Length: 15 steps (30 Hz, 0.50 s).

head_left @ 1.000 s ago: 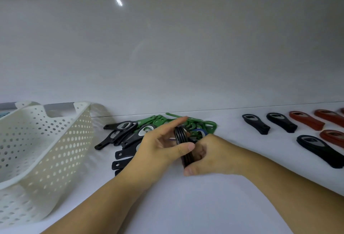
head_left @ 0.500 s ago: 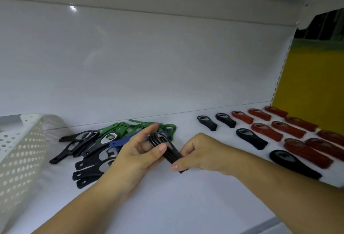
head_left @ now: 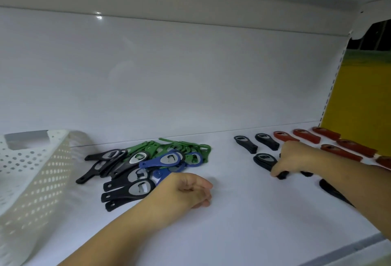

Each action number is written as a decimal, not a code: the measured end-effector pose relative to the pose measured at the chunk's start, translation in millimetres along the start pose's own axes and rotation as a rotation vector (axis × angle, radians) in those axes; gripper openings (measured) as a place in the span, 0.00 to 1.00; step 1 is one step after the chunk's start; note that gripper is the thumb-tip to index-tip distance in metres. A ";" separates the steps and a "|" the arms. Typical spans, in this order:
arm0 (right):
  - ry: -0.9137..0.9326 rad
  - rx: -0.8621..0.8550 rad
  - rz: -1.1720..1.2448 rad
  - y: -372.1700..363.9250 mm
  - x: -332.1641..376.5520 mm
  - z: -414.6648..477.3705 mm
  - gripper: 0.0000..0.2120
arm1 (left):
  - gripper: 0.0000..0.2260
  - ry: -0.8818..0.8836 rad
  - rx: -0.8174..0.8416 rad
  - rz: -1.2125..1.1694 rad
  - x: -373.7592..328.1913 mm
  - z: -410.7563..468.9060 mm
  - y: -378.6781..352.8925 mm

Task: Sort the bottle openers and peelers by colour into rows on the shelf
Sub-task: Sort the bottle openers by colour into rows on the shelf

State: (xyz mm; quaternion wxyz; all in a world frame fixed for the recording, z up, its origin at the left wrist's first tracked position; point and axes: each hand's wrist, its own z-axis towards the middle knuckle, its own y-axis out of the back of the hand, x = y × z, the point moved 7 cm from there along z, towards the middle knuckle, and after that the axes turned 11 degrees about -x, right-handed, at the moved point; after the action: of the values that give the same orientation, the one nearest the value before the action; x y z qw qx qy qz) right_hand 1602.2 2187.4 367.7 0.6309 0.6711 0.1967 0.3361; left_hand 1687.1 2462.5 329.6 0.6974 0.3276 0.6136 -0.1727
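A mixed pile lies at the shelf's middle left: black bottle openers (head_left: 124, 191), blue bottle openers (head_left: 167, 159) and green peelers (head_left: 169, 147). To the right, black openers (head_left: 245, 144) and red openers (head_left: 304, 135) lie sorted in rows. My right hand (head_left: 296, 157) is down on the shelf among the black rows, closed on a black opener (head_left: 282, 174) whose end sticks out under my fingers. My left hand (head_left: 188, 189) rests beside the pile as a loose fist with nothing visible in it. Another black opener (head_left: 332, 191) is partly hidden by my right forearm.
A white perforated basket (head_left: 36, 181) stands tipped at the far left of the white shelf (head_left: 232, 212). The shelf's back wall is close behind the rows. A yellow panel (head_left: 364, 100) shows past the shelf's right end.
My hands have separated. The right hand carried the black openers from the middle to the black rows on the right; the left hand let go and dropped to the shelf by the pile.
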 end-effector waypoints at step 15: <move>0.345 -0.017 0.507 -53.2 143.3 -36.8 0.22 | 0.07 -0.095 -0.884 0.531 -16.1 -0.8 120.6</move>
State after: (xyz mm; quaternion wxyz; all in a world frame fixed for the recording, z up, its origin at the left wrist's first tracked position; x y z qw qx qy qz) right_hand 1684.8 2319.0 343.9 0.4899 0.6265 0.1243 0.5933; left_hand 1761.0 2547.9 374.7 0.8160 0.1379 0.4915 0.2711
